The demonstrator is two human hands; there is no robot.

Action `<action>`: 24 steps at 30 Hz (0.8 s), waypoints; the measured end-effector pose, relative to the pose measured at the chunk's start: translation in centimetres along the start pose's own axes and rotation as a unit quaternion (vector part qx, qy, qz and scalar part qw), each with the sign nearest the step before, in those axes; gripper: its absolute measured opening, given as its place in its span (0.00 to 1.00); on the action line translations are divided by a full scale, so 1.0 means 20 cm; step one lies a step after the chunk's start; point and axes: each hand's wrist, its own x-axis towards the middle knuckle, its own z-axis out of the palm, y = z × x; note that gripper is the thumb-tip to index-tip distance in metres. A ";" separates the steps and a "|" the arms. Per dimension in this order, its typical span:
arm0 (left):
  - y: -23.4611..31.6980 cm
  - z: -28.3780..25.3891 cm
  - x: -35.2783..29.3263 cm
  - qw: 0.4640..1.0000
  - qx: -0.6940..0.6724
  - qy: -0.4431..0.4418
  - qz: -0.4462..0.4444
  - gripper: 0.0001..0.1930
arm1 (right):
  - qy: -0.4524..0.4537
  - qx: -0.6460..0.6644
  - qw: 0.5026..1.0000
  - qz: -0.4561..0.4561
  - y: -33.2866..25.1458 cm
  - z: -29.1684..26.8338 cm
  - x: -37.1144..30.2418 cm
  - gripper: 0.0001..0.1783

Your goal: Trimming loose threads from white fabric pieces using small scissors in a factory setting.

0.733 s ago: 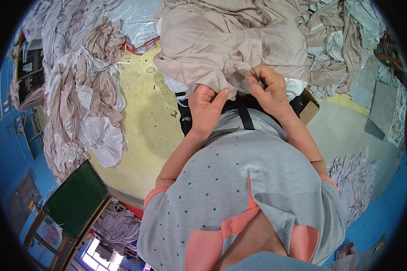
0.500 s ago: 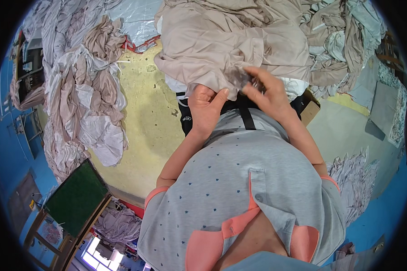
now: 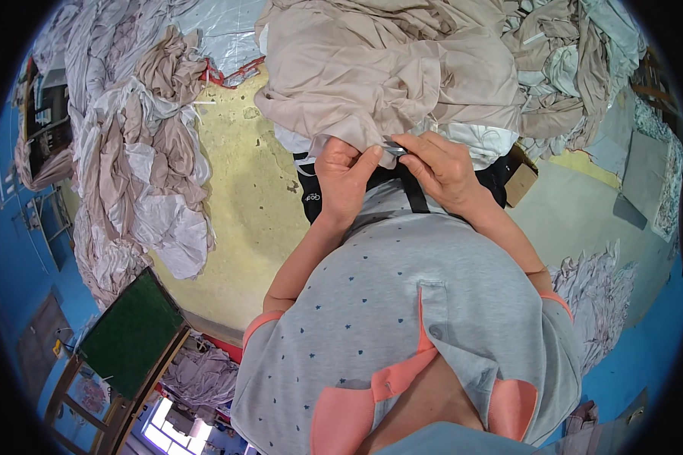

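Pale beige fabric (image 3: 341, 72) lies bunched over my lap, its near edge pulled toward me. My left hand (image 3: 343, 182) is closed, pinching that edge between thumb and fingers. Close beside it, my right hand (image 3: 442, 168) is closed around small metal thread snips (image 3: 396, 147), mostly hidden by the fingers. The snips' tip meets the fabric edge near my left thumb; whether the blades are apart I cannot tell. White cloth (image 3: 482, 144) shows under the beige fabric beside my right hand.
A heap of beige and white cloth (image 3: 148, 167) hangs at the left, and more crumpled fabric (image 3: 558, 83) lies at the right. A cardboard box (image 3: 520, 178) stands by my right leg. At the lower left is a green-topped wooden stool (image 3: 133, 334). The floor (image 3: 235, 220) is worn yellow.
My right hand has come down and in toward the fabric edge, bringing the snips against it. My left hand keeps its pinch in nearly the same place.
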 end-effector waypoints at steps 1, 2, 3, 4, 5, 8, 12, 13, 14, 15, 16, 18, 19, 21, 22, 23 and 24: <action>0.00 0.00 0.00 1.000 0.000 0.000 0.000 0.10 | -0.005 -0.007 1.000 0.002 0.00 0.00 0.00 0.16; 0.01 0.01 0.00 1.000 -0.002 0.001 -0.004 0.10 | -0.010 -0.014 1.000 0.005 0.00 -0.01 0.00 0.16; 0.01 0.01 0.00 1.000 -0.004 0.002 -0.008 0.10 | -0.010 -0.014 1.000 0.005 0.00 -0.01 0.00 0.16; 0.01 0.01 0.00 1.000 -0.004 0.001 -0.008 0.10 | -0.012 -0.019 1.000 0.005 0.00 -0.01 0.01 0.16; 0.01 0.01 0.00 1.000 -0.008 -0.001 -0.009 0.11 | -0.015 -0.023 1.000 0.005 -0.01 -0.01 0.01 0.16; 0.00 0.00 0.00 1.000 -0.009 -0.010 -0.006 0.11 | -0.015 -0.023 1.000 0.006 -0.01 -0.01 0.01 0.16; 0.01 0.00 0.00 1.000 -0.007 -0.012 -0.007 0.11 | -0.011 -0.022 1.000 0.002 -0.01 -0.01 0.01 0.15; 0.01 0.00 0.00 1.000 -0.008 -0.012 -0.007 0.11 | -0.014 -0.017 1.000 0.008 -0.01 -0.01 0.01 0.15; 0.00 -0.01 0.00 1.000 -0.003 -0.015 -0.006 0.11 | -0.018 -0.012 1.000 0.014 -0.01 -0.01 0.01 0.15; 0.00 -0.02 -0.01 1.000 0.002 -0.018 -0.004 0.11 | -0.019 -0.011 1.000 0.014 -0.01 -0.01 0.01 0.15; -0.01 -0.02 -0.01 1.000 0.002 -0.018 -0.004 0.11 | -0.021 -0.010 1.000 0.015 -0.01 -0.01 0.01 0.15; -0.01 -0.02 -0.01 1.000 0.007 -0.016 -0.005 0.11 | -0.023 -0.010 1.000 0.017 0.00 -0.01 0.01 0.15; -0.01 -0.02 -0.01 1.000 0.006 -0.016 -0.006 0.11 | -0.023 -0.008 1.000 0.018 0.00 -0.01 0.00 0.15; -0.01 -0.02 -0.01 1.000 0.006 -0.018 -0.005 0.11 | -0.024 -0.005 1.000 0.018 0.01 0.00 0.00 0.15; -0.01 -0.01 0.00 1.000 0.006 -0.018 -0.005 0.11 | -0.018 0.003 1.000 0.018 0.01 0.00 0.00 0.15; -0.01 -0.01 0.00 1.000 -0.001 -0.014 -0.005 0.11 | -0.013 0.010 1.000 0.019 0.01 0.00 0.00 0.15; -0.01 -0.01 0.00 1.000 -0.008 -0.011 -0.005 0.12 | -0.012 0.010 1.000 0.020 0.02 0.00 0.00 0.15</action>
